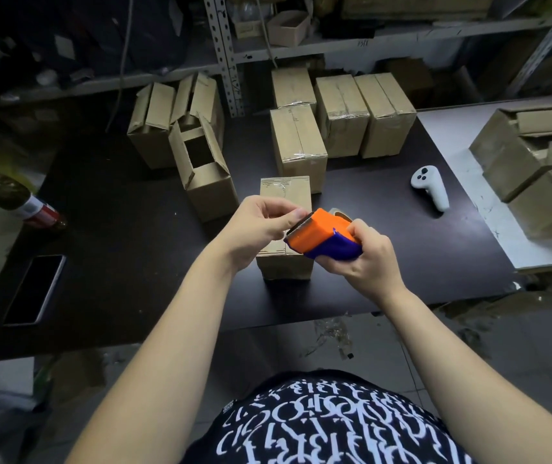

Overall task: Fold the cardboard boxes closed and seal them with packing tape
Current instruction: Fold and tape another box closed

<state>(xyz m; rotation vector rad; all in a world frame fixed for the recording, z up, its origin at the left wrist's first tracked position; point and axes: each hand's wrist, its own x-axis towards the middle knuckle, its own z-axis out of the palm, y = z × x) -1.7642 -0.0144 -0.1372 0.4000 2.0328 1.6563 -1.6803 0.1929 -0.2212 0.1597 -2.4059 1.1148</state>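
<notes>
A closed cardboard box (284, 192) stands on the dark table (127, 249) right under my hands, clear tape across its top. My right hand (366, 254) grips an orange and blue tape dispenser (321, 234) above the box. My left hand (264, 222) pinches at the dispenser's serrated blade end with thumb and fingers; whether tape is between them I cannot tell. An open box (201, 169) with raised flaps stands left of the closed one.
Several taped boxes (341, 112) stand at the back, and open ones (157, 122) at the back left. A white controller (430, 187) lies to the right, a phone (35, 289) and a bottle (16, 199) to the left. More boxes (536, 169) are stacked far right.
</notes>
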